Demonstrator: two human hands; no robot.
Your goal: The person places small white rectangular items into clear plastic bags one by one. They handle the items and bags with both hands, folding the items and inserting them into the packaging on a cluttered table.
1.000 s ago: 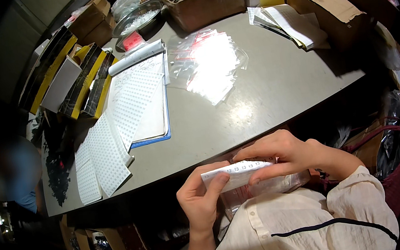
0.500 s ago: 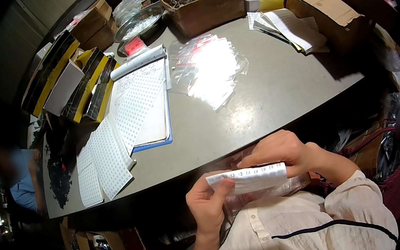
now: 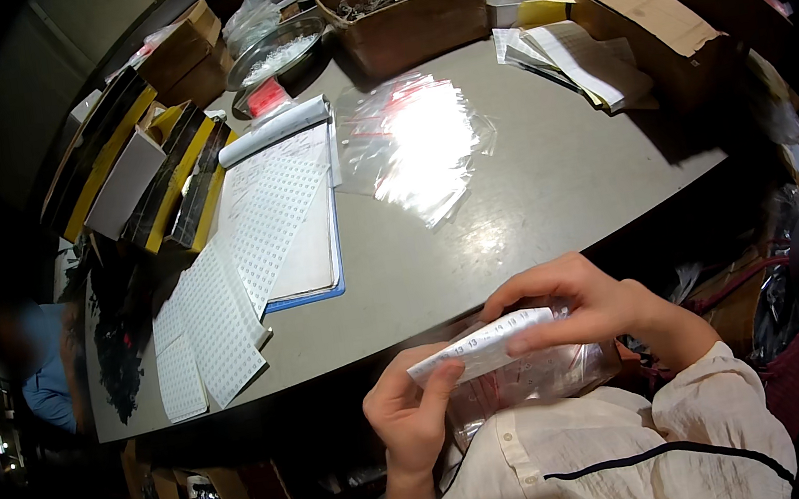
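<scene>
Between my hands, over my lap at the table's near edge, is a white sheet of number stickers [image 3: 482, 343], bent so one printed row faces up. My left hand [image 3: 411, 399] pinches its left end, thumb on top. My right hand [image 3: 578, 302] is closed round the right end, thumb on the front side and fingers behind. Beneath the sheet, clear plastic bags [image 3: 538, 378] with red lines lie on my lap, partly hidden by my hands.
On the grey table [image 3: 403, 279] lie clear zip bags [image 3: 421, 146], a blue clipboard [image 3: 310, 300] and sticker sheets [image 3: 211, 315]. Behind stand a box of metal parts [image 3: 411, 26] and a bowl [image 3: 279, 58]. Black-yellow boxes [image 3: 170, 194] stand left, near another person [image 3: 47, 367].
My right hand has shifted its hold, bringing the thumb onto the sheet's front. The sheet's right end has tilted up and bent.
</scene>
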